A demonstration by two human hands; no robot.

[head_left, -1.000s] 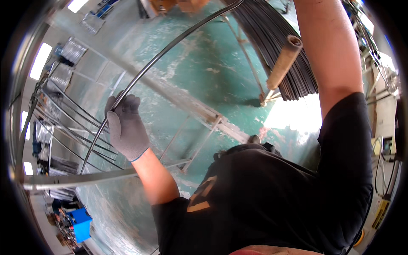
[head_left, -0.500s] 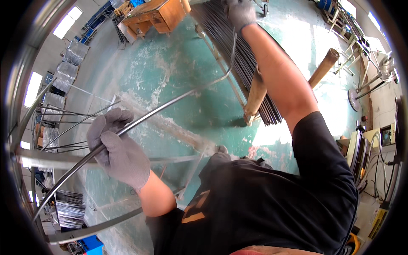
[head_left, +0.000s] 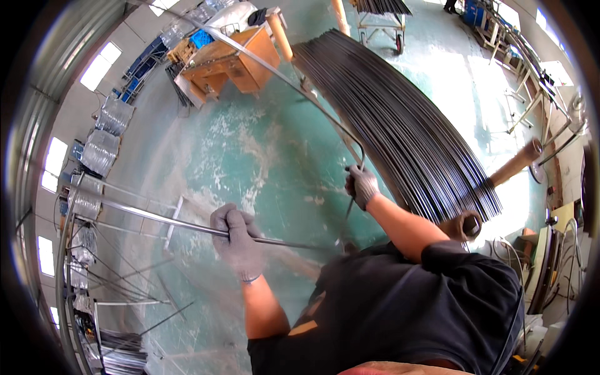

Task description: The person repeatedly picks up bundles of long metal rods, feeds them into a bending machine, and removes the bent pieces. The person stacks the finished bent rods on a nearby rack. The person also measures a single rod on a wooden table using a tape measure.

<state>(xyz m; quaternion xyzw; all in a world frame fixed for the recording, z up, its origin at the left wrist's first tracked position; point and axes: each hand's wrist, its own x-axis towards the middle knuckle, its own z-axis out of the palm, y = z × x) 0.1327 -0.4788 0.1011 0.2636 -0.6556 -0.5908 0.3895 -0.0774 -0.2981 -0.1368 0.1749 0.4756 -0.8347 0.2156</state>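
My left hand, in a grey glove, is closed around a thin shiny metal tube that runs from the far left toward my waist. My right hand, gloved alike, is closed around a bent metal tube just left of a stack of dark rods. Above that hand the tube curves and stretches to the upper left. Its lower end drops toward my waist, where blur hides whether both tubes are one piece.
Long dark rods lie stacked on a rack with brown round posts. A wooden desk stands at the far left, and a wheeled cart beyond the rods. Metal frames and loose thin rods are at the left.
My right hand has come back from above the rod stack, nearer my body. My left hand has moved rightward, and the tube in it lies flatter. The view has shifted, showing more of the stack.
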